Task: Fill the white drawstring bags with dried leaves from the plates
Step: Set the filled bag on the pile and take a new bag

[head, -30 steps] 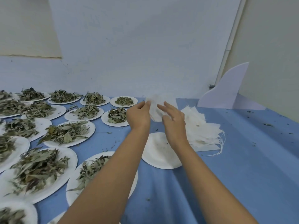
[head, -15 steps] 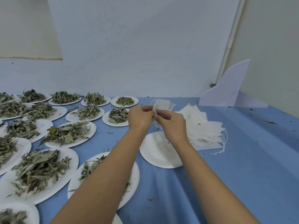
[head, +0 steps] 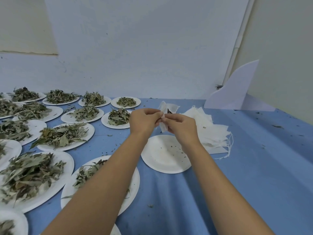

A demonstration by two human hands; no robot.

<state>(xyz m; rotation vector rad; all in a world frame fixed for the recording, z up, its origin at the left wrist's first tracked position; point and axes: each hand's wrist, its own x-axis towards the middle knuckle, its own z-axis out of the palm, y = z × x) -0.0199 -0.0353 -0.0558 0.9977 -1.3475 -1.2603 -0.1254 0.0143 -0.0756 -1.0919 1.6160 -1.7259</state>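
White drawstring bag [head: 171, 107] in hand; task at an early stage.
One plate [head: 162, 160] holds only crumbs, many plates of dried leaves [head: 64, 136] remain full, and a stack of empty bags [head: 211, 131] waits alongside. Left hand [head: 144, 120] and right hand [head: 182, 128] meet above the emptied plate, fingers curled, both pinching the bag, which shows dark leaf inside.

white paper plates [head: 166, 156] of grey-green dried leaves [head: 61, 136] on a plain blue tablecloth [head: 254, 167] — white gauze bags [head: 211, 133] stacked beside, against a pale blue-white wall [head: 144, 48].
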